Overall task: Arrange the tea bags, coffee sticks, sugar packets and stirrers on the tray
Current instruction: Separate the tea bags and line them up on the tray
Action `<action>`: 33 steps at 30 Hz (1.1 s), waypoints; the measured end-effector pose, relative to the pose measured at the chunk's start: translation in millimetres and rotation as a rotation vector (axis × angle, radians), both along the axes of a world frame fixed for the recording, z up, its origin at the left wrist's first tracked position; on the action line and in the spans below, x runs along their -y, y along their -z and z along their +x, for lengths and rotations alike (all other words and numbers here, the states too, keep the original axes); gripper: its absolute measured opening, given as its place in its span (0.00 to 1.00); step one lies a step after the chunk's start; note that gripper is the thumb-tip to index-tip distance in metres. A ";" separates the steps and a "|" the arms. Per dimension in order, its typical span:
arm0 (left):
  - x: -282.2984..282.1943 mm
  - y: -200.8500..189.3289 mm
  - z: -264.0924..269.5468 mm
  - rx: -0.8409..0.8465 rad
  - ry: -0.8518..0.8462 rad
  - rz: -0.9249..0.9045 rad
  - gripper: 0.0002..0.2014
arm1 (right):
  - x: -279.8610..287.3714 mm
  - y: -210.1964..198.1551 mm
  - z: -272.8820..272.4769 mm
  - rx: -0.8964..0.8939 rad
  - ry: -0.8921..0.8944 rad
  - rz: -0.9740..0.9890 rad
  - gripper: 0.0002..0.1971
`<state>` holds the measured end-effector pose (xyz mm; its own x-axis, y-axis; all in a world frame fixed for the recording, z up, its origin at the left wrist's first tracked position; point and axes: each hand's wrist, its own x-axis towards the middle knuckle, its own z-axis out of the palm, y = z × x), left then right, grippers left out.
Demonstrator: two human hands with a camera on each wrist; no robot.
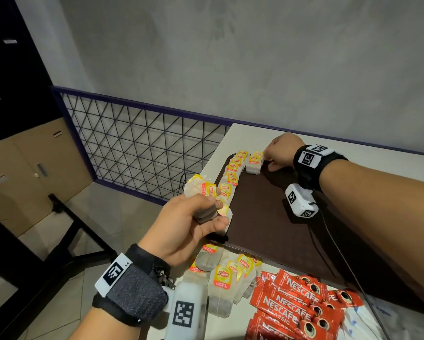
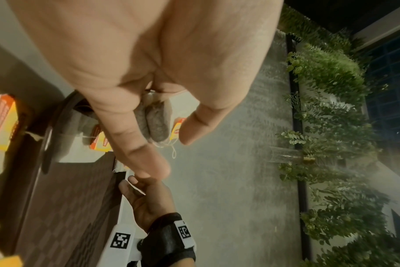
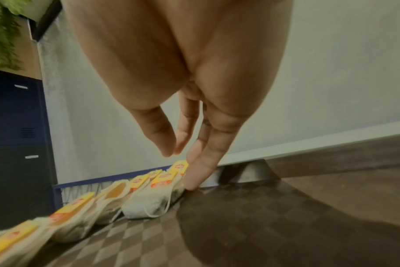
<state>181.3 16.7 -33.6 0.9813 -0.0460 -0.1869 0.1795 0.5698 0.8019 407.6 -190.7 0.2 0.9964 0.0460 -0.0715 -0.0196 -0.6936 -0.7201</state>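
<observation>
A dark brown tray [image 1: 274, 217] lies on the white table. A row of Lipton tea bags [image 1: 231, 176] runs along its left edge, and a short second row [image 1: 255, 161] begins at the far end. My right hand [image 1: 271, 161] reaches over that far end with straight fingers [image 3: 195, 178], one fingertip touching the end tea bag [image 3: 153, 200] and holding nothing. At the tray's near left edge my left hand [image 1: 214, 213] grips a small bundle of tea bags [image 2: 156, 124], whose yellow tags [image 1: 207, 188] stick out above the fist.
Loose tea bags [image 1: 224, 278] and red Nescafe sticks [image 1: 296, 303] lie on the table in front of the tray, with white packets [image 1: 363, 320] at the bottom right. The table's left edge [image 1: 213, 158] drops to the floor beside a mesh railing [image 1: 142, 148]. A thin cable [image 1: 338, 251] crosses the tray.
</observation>
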 end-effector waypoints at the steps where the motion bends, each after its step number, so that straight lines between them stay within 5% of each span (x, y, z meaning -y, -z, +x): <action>1: -0.4 0.2 0.7 -0.004 -0.008 -0.035 0.10 | 0.9 -2.1 -2.7 0.014 0.008 -0.018 0.02; 7: -0.3 -1.6 -1.1 0.030 0.019 -0.150 0.19 | -11.6 -34.3 -74.9 0.058 -0.149 0.145 0.03; 13: 5.6 -7.8 -10.4 0.056 0.114 -0.094 0.13 | -23.1 -57.4 -158.3 0.125 -0.453 0.159 0.05; 21: 7.7 -11.0 -15.3 0.089 0.230 -0.029 0.19 | -14.3 -41.6 -189.3 0.004 -0.392 0.182 0.08; 26: 10.5 -12.1 -17.0 0.105 0.250 0.053 0.17 | -9.4 -30.3 -202.8 0.075 -0.361 0.206 0.07; 33: 8.2 -10.2 -14.0 0.091 0.180 0.047 0.14 | -1.6 -25.2 -212.1 0.031 -0.272 0.470 0.08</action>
